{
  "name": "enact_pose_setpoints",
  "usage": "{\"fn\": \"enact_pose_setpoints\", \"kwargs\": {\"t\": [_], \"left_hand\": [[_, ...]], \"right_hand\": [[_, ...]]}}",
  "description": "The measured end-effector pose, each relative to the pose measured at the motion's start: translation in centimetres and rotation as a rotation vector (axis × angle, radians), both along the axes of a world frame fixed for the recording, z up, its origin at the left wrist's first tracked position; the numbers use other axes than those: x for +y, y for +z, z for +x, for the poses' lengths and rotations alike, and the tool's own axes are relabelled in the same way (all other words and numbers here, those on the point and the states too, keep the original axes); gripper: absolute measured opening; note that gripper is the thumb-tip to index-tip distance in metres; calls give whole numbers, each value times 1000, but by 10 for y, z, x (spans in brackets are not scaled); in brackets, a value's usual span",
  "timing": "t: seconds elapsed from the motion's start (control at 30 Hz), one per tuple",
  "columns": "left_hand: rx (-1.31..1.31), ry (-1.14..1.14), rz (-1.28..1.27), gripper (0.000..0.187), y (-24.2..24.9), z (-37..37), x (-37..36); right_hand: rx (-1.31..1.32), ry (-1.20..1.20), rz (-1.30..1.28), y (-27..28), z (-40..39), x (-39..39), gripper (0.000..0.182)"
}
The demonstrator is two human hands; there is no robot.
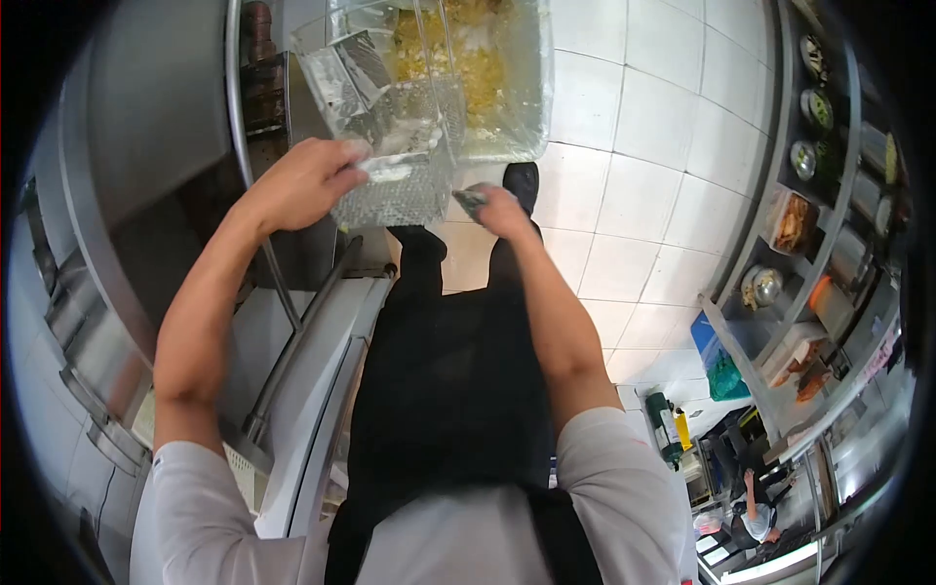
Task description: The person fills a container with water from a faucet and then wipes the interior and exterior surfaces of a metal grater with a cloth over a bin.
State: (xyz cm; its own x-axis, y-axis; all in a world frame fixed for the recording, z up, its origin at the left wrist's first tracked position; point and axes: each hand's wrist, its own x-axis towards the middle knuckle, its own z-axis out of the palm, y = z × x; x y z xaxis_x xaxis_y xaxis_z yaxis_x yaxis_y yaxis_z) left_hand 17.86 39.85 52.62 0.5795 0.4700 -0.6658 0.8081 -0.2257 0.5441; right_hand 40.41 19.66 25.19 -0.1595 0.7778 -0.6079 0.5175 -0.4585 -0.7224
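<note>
- While the camera looks straight down the person's body, the left hand (310,180) grips the near rim of a wire fry basket (395,146), fingers curled shut over its edge.
- The basket is tilted, held in the air above the white tiled floor (624,175), and its mesh is coated with pale residue.
- The right hand (499,210) is closed around a small greenish scouring pad (472,201), just beside the basket's lower right corner; I cannot tell whether the pad touches the mesh.
- Behind the basket sits a clear plastic tub (517,88) holding yellow crumbs and white foam.
- A steel appliance with a long handle (302,341) stands at the left.
- Shelves (809,195) carrying bowls and containers run along the right.
- Another person (756,512) is at the lower right, well apart.
</note>
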Motion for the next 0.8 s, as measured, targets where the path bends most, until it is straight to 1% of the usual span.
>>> {"fn": "enact_pose_setpoints", "kwargs": {"t": [0.03,0.13,0.2,0.27,0.37,0.4,0.47,0.57,0.6,0.67,0.7,0.73,0.8], "left_hand": [[5,23,-23,18,-2,0,0],[-109,25,-17,17,-10,1,3],[-72,6,-16,17,-12,-2,8],[-73,3,-27,16,-17,-4,11],[-139,36,-6,12,-24,-5,11],[-118,75,-48,12,-24,-5,10],[-102,153,-137,14,-23,-5,9],[-5,118,-136,22,-19,7,6],[-34,138,-72,25,-20,9,7],[-92,189,27,30,-29,8,1],[-97,173,5,29,-29,9,5],[-98,155,-13,29,-27,9,11],[-4,235,-152,27,-26,5,17]], "right_hand": [[16,18,-46,-41,-24,-2,36],[-236,344,154,-108,-80,-1,34],[-310,419,278,-147,-111,7,35],[-369,427,376,-185,-133,12,35],[-410,377,435,-236,-146,15,36],[-415,347,452,-248,-147,13,37],[-385,265,505,-255,-142,12,37],[-268,44,678,-235,-125,7,38],[-227,-20,738,-222,-118,7,39],[-116,-88,692,-187,-100,-5,40],[-23,-63,463,-167,-86,-13,41],[-11,-160,288,-131,-73,-14,44],[15,-359,-49,-34,-52,-5,49]]}}
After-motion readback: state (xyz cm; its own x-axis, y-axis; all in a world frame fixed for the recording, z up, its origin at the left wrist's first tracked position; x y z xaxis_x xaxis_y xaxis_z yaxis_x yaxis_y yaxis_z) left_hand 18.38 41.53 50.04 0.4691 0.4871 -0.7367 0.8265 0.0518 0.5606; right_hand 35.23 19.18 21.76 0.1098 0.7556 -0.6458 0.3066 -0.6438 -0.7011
